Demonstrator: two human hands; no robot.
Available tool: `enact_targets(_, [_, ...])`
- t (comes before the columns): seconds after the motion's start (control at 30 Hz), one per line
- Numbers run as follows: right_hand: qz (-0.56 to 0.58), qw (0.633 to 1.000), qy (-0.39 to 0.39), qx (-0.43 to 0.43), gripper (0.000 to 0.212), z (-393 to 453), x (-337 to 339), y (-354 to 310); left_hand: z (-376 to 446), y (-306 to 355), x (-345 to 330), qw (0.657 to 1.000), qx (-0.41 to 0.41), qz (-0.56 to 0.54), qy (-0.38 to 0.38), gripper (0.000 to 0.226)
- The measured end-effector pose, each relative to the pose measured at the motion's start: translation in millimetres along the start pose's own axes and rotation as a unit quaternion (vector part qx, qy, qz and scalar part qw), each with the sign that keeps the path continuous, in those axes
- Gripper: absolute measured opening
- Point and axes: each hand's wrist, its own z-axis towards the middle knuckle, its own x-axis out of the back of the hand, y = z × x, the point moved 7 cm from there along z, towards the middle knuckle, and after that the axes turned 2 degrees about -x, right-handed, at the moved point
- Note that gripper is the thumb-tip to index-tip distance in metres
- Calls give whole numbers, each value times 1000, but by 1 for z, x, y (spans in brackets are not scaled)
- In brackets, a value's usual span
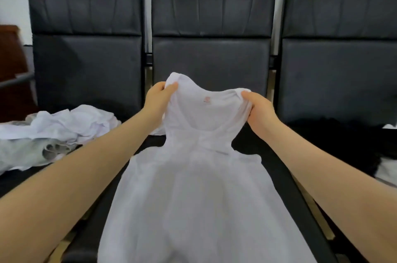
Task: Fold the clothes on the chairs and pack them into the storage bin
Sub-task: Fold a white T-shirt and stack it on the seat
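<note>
Laundry's at the spreading-out step: a thin white sleeveless top (199, 177) is pinched at each shoulder strap by the left hand (160, 96) and right hand (258, 110), held over the middle black padded chair (212, 33). Probably gets laid flat next, then folded.

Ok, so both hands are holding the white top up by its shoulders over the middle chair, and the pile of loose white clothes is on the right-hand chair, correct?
Not quite. The head view shows the pile of loose white clothes on the left-hand chair, not the right. The rest holds: the left hand and right hand hold the white top by its shoulders over the middle chair.
</note>
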Motion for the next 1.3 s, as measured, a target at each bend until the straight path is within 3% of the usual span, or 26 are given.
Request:
enact_targets(0.13, [-191, 975, -96, 62, 20, -43, 24, 42, -62, -31, 3, 997, 5, 57, -51, 11])
enact_targets(0.2, [-317, 930, -165, 92, 19, -68, 29, 62, -89, -53, 5, 992, 5, 83, -98, 9])
enact_targets(0.3, [-448, 849, -266, 87, 20, -88, 34, 82, -123, -77, 7, 962, -1, 161, -219, 44])
enact_targets(0.37, [-543, 777, -311, 67, 20, -95, 38, 94, -132, -80, 13, 953, 5, 194, -234, 51])
enact_targets(0.43, [-573, 748, -332, 43, 29, -98, 44, 105, -133, -80, 16, 948, 11, 221, -229, 60])
enact_targets(0.53, [-586, 753, -295, 55, 41, -95, 43, 106, -136, -82, 15, 923, 4, 300, -239, 66])
enact_targets(0.6, [-581, 767, -258, 87, 38, -87, 36, 101, -135, -84, 15, 909, 0, 349, -226, 61])
enact_targets(0.73, [-570, 787, -183, 151, 20, -61, 19, 89, -107, -77, 13, 923, -54, 351, -147, 35])
enact_targets(0.8, [-572, 793, -145, 151, 23, -41, 13, 85, -84, -78, 8, 931, -65, 341, -113, 20])
enact_targets(0.83, [-574, 796, -129, 143, 31, -30, 9, 84, -71, -81, 4, 932, -59, 342, -106, 23])
enact_targets(0.93, [-571, 810, -112, 71, 65, -6, 9, 93, -44, -101, -6, 932, 0, 345, -109, 64])
enact_targets(1.0, [-584, 804, -117, 12, 73, 5, 15, 109, -36, -121, -10, 918, 55, 373, -127, 73])
enact_targets(1.03, [-582, 805, -120, -2, 65, 12, 17, 114, -35, -130, -13, 907, 81, 386, -149, 67])
enact_targets(1.1, [-526, 840, -132, -1, 23, 19, 19, 117, -36, -139, -18, 905, 98, 371, -185, 44])
enact_targets(1.2, [-425, 889, -167, 5, 29, 22, 18, 115, -36, -132, -16, 938, 48, 300, -167, 27])
enact_targets(1.3, [-418, 890, -146, 106, 19, 13, 14, 101, -37, -118, 0, 958, 5, 259, -120, 22])
